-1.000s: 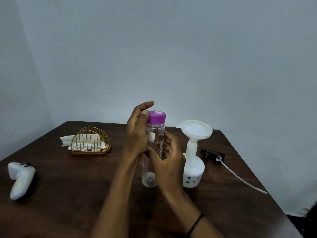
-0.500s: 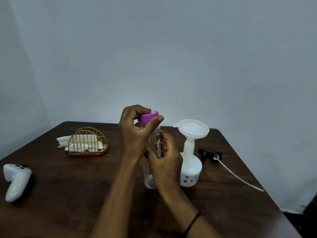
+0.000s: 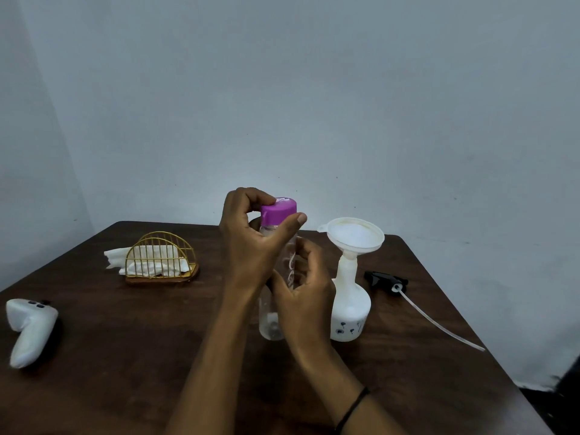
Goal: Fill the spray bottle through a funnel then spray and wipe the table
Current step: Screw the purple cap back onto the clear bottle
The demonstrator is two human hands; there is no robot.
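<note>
A clear water bottle (image 3: 271, 324) with a purple cap (image 3: 278, 211) stands upright at the middle of the dark wooden table (image 3: 125, 356). My left hand (image 3: 251, 243) is closed around the cap. My right hand (image 3: 306, 296) wraps the bottle's body from the right. Just to the right stands the white spray bottle (image 3: 350, 309) with a white funnel (image 3: 354, 237) seated in its neck. Its black spray head (image 3: 384, 279) lies on the table behind, with a long white tube (image 3: 439, 324) trailing toward the right edge.
A gold wire holder (image 3: 161, 259) with white cloths (image 3: 116, 257) sits at the back left. A white controller (image 3: 29, 329) lies near the left edge. A pale wall stands close behind the table.
My left hand has gone from the side of the bottle up onto the purple cap and closed around it. The right hand stays on the bottle's body.
</note>
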